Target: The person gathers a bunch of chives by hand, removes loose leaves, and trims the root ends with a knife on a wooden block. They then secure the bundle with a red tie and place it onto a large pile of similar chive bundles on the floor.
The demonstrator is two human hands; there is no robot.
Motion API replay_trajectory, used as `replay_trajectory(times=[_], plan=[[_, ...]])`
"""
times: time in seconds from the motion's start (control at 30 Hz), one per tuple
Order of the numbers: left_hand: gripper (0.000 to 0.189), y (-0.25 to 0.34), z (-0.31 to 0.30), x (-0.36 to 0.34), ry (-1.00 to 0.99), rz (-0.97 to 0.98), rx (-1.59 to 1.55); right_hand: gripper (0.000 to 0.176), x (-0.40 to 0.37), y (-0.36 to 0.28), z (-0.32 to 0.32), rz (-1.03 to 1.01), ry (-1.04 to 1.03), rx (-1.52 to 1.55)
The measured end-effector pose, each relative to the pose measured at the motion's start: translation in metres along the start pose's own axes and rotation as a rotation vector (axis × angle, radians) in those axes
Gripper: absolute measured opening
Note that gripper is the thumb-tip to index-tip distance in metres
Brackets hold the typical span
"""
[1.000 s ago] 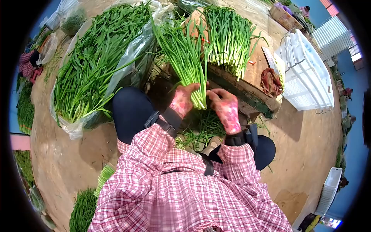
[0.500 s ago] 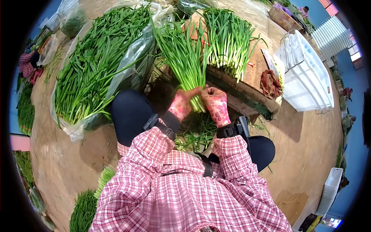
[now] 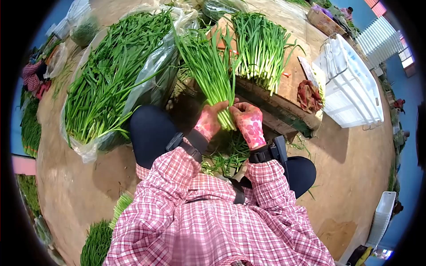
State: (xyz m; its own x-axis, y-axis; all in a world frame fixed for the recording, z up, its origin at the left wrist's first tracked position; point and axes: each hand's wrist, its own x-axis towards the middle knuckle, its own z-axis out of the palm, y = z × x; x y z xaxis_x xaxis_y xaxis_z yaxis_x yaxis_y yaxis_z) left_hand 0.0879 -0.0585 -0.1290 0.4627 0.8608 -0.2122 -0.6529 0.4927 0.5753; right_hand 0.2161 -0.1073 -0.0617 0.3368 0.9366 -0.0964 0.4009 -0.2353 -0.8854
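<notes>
Fingers (image 3: 220, 107) of left hand (image 3: 207, 122), right hand (image 3: 249, 125) grip chive bunch (image 3: 212, 66) base; wooden bench (image 3: 292, 82) behind, bagged greens (image 3: 106, 71) left.

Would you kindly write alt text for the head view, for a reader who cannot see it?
The left hand and right hand, in pink gloves, grip a bunch of green chives at its base. A second bunch lies on a wooden board.

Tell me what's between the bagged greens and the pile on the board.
The bunch of green onions gripped by left hand and right hand; head view.
</notes>
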Motion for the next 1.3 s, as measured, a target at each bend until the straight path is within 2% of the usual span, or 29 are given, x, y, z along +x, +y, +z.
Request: replay_trajectory(times=[0.03,0.1,0.17,0.2,0.23,0.3,0.33,0.37,0.47,0.53,0.6,0.63,0.67,0.7,0.73,0.77,0.83,0.87,0.9,0.93,0.97,1.03,1.1,1.2,1.23,1.27,1.3], plan=[[0.039,-0.004,-0.007,0.003,0.018,-0.017,-0.013,0.024,0.001,-0.005,0.000,0.014,0.008,-0.046],[0.042,-0.014,-0.021,0.007,-0.002,0.007,0.060,0.024,0.006,-0.002,0.000,-0.095,0.040,-0.168],[0.054,-0.023,-0.040,0.013,-0.059,0.117,0.328,0.023,0.011,-0.001,0.002,-0.214,0.084,-0.362],[0.064,-0.026,-0.055,0.016,-0.105,0.214,0.559,0.024,0.015,0.002,0.003,-0.210,0.068,-0.432],[0.074,-0.028,-0.070,0.020,-0.153,0.311,0.792,0.023,0.015,0.004,0.004,-0.200,0.068,-0.392],[0.079,-0.037,-0.087,0.029,-0.182,0.354,0.857,0.023,0.016,0.004,0.008,-0.181,0.064,-0.314],[0.073,-0.042,-0.091,0.033,-0.163,0.300,0.689,0.020,0.009,-0.003,0.007,-0.178,0.083,-0.187],[0.060,-0.047,-0.096,0.037,-0.147,0.279,0.654,0.019,0.007,0.002,0.010,-0.196,0.124,-0.160],[0.030,-0.026,-0.047,0.020,-0.058,0.194,0.513,0.017,0.005,0.008,0.010,-0.222,0.240,-0.080],[0.032,-0.008,-0.008,0.003,-0.010,0.144,0.325,0.017,0.003,0.012,0.010,-0.201,0.306,-0.124],[0.037,-0.003,-0.005,0.007,-0.040,0.118,0.144,0.013,-0.005,0.002,-0.005,-0.175,0.343,-0.031],[0.039,0.013,0.017,-0.005,-0.057,0.055,-0.042,0.012,0.019,0.057,-0.007,-0.212,0.383,-0.039],[0.041,0.021,0.024,-0.007,-0.066,0.095,-0.078,0.013,0.011,0.044,-0.028,0.002,0.366,0.019],[0.041,0.030,0.019,-0.006,-0.131,0.062,-0.091,0.013,-0.003,0.038,-0.052,-0.106,0.357,-0.115],[0.040,0.036,0.017,-0.003,-0.124,0.103,-0.060,0.016,0.011,0.082,-0.068,-0.083,0.285,-0.369],[0.039,0.039,0.021,-0.003,-0.125,0.143,-0.029,0.029,0.019,0.120,-0.079,0.068,0.171,-0.755],[0.039,0.033,0.030,-0.006,-0.087,0.118,-0.113,0.045,0.010,0.093,-0.064,-0.112,0.177,-0.347],[0.040,0.025,0.031,-0.003,-0.075,0.150,-0.116,0.054,0.001,0.062,-0.053,-0.060,0.117,-0.060],[0.040,0.019,0.034,-0.001,-0.063,0.182,-0.117,0.058,0.004,0.069,-0.030,-0.094,0.105,0.304],[0.042,0.016,0.038,-0.005,-0.038,0.102,-0.076,0.059,-0.004,0.036,-0.022,0.169,-0.006,0.538],[0.040,0.010,0.040,-0.007,-0.056,0.121,0.016,0.058,0.026,0.070,0.008,0.063,-0.276,0.856],[0.037,-0.003,0.016,0.002,0.000,0.057,0.101,0.063,0.000,0.016,0.008,-0.020,-0.130,0.563],[0.034,-0.006,0.007,0.001,0.028,0.040,0.198,0.068,0.002,0.000,-0.003,-0.021,-0.067,-0.066],[0.039,-0.017,0.002,0.000,-0.080,0.067,0.075,0.059,-0.001,-0.007,-0.016,0.103,-0.433,0.023],[0.044,-0.004,0.013,-0.015,-0.061,-0.067,0.130,0.055,0.002,-0.010,-0.023,0.141,-0.527,0.082],[0.046,-0.003,0.014,-0.013,-0.091,-0.035,0.109,0.046,0.000,-0.010,-0.021,0.086,-0.530,0.219],[0.048,-0.004,0.014,-0.009,-0.116,-0.006,0.086,0.048,0.002,-0.001,-0.016,-0.024,-0.501,0.236]])
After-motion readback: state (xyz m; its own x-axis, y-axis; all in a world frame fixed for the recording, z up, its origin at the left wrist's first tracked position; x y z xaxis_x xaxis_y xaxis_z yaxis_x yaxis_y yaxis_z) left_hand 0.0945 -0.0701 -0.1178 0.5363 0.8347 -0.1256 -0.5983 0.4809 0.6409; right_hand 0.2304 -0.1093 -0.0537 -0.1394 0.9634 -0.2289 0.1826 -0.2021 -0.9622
